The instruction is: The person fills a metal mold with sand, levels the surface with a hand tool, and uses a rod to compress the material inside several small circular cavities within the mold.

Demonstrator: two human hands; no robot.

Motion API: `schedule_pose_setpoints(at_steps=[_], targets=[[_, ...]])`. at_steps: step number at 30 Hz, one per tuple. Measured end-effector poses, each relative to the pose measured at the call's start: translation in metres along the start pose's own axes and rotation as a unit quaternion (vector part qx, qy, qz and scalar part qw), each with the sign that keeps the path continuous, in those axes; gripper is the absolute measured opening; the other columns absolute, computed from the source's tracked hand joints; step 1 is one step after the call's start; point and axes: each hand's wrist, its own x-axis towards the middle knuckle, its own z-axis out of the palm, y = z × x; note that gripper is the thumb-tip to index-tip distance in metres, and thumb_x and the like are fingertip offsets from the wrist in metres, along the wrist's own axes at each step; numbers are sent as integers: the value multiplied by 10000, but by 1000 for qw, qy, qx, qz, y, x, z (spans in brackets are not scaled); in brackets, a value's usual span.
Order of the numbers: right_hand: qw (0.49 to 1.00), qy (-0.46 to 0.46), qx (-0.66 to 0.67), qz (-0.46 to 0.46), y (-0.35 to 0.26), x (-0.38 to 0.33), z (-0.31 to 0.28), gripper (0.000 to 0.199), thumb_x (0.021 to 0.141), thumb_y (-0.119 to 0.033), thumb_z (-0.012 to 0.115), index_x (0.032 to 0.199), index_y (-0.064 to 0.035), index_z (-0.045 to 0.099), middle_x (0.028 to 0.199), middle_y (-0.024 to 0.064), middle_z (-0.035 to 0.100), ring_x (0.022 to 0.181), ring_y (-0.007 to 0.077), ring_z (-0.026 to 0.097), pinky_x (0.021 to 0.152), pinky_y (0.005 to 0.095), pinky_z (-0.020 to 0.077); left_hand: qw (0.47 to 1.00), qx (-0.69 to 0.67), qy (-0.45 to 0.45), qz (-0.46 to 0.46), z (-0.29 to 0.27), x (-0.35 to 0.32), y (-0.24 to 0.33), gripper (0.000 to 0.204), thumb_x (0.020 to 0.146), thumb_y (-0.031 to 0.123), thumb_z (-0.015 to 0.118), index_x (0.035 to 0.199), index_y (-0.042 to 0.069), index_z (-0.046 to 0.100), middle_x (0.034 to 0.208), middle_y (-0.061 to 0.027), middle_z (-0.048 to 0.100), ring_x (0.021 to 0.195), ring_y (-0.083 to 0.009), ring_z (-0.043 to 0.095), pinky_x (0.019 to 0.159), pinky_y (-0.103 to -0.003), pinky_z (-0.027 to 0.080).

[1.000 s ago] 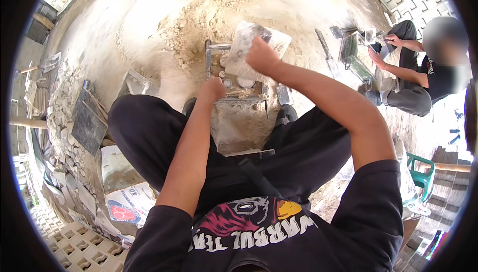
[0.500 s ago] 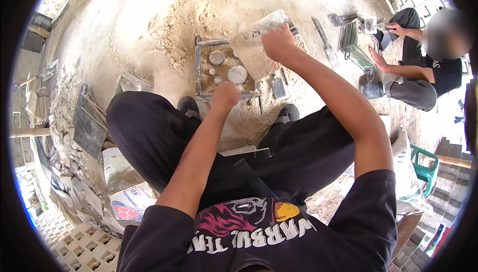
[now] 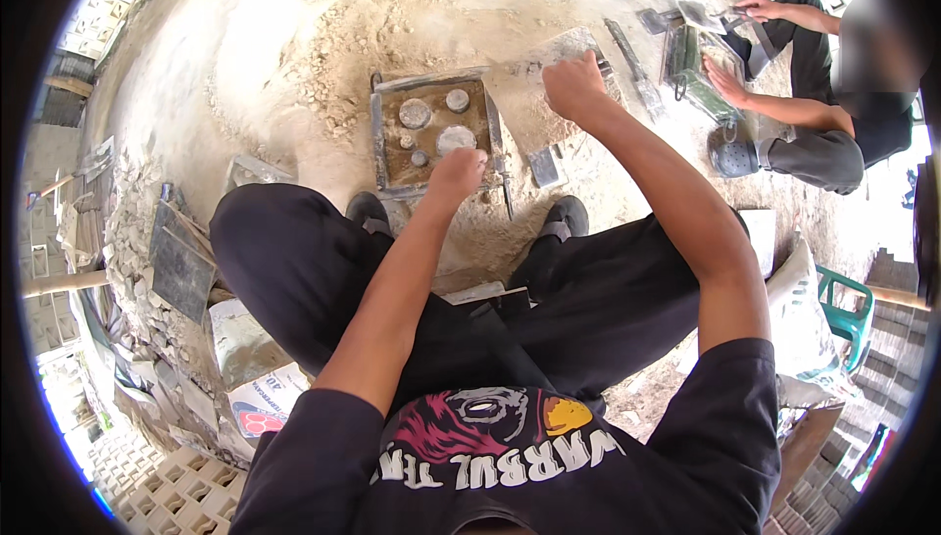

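Note:
A square box frame (image 3: 376, 133) lies on the sandy ground between my feet, packed with brown sand. Several round grey discs are set in the sand; a large disc (image 3: 453, 137) lies partly behind my left hand (image 3: 458, 173), and a smaller disc (image 3: 457, 100) sits near the far edge. My left hand is a fist over the frame's near right part, and what it may hold is hidden. Right of the frame, my right hand (image 3: 573, 89) is closed on a flat, sand-dusted board (image 3: 524, 104), though its fingers around the grip are mostly hidden.
A small flat dark plate (image 3: 545, 168) lies right of the frame. Beyond it rests a long bar (image 3: 627, 53). At the right, a co-worker holds a trowel (image 3: 702, 16) over a greenish box frame (image 3: 694, 70). A dark panel (image 3: 180, 261) leans on rubble at left.
My right hand has moved right with the board, uncovering the frame's right side and another disc. My left hand has shifted slightly right. The co-worker's hand has moved left onto the greenish frame.

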Motion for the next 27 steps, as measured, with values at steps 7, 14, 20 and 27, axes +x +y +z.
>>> schedule_pose_setpoints(at_steps=[7, 14, 20, 27], targets=[[999, 18, 23, 18, 1, -3, 1, 140, 827, -106, 581, 878, -130, 709, 881, 65, 716, 881, 227, 686, 908, 436, 356, 978, 141, 128, 80, -7, 18, -5, 129, 838, 127, 611, 960, 85, 619, 975, -76, 601, 983, -285, 592, 851, -431, 450], [998, 0, 49, 36, -6, 2, -2, 156, 831, -189, 617, 928, -107, 708, 919, 98, 712, 918, 264, 687, 902, 444, 401, 970, 61, 228, -53, -43, 21, -11, 209, 890, 205, 581, 1040, 61, 603, 1095, -102, 608, 1097, -278, 547, 968, -451, 390], [993, -43, 103, 50, -6, 12, -6, 306, 828, -304, 659, 1025, -73, 698, 1026, 138, 703, 983, 293, 681, 849, 415, 533, 956, 146, 232, -104, -50, -54, -77, 425, 932, 278, 505, 1271, 22, 516, 1256, -137, 579, 1263, -298, 474, 1081, -500, 297], [988, -54, 120, 85, -13, 22, -23, 343, 821, -329, 668, 1037, -63, 690, 1060, 145, 695, 997, 299, 676, 838, 407, 550, 958, 255, 55, -117, -55, -79, -74, 486, 959, 320, 455, 1326, 3, 493, 1346, -161, 530, 1333, -301, 417, 1140, -543, 202]])
